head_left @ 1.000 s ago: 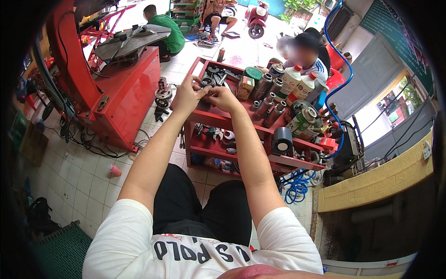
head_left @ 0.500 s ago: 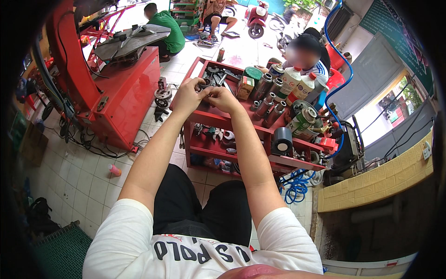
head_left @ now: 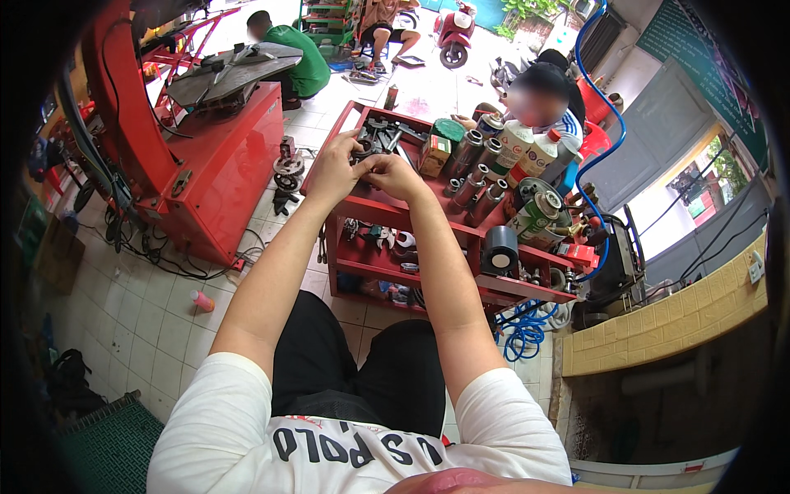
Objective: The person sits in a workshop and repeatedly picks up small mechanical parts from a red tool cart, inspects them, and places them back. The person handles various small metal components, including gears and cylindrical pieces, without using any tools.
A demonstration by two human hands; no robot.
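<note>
Both hands meet over the near left corner of the red tool cart (head_left: 444,221). My left hand (head_left: 332,174) is closed around a small dark metal part (head_left: 363,151), round and ring-like; its exact kind is too small to tell. Against it, my right hand (head_left: 393,176) pinches with thumb and fingers at the part's near side. The fingers partly hide the piece. Just beyond them, several metal tools (head_left: 397,132) lie in the cart's top tray. A small box (head_left: 434,155) and a green round lid (head_left: 449,128) stand to the right of my right hand.
Steel sockets (head_left: 467,148), white bottles (head_left: 513,146) and a spray can (head_left: 539,210) crowd the cart's right side. A blue air hose (head_left: 605,156) hangs there. Left stands a red tyre-changing machine (head_left: 222,156). A co-worker (head_left: 539,99) sits behind the cart; another in green (head_left: 303,62) crouches farther off.
My left hand's fingers have shifted slightly around the metal part, with one finger lifted a little. My right hand stays nearly where it was. The person in green has turned the head slightly.
</note>
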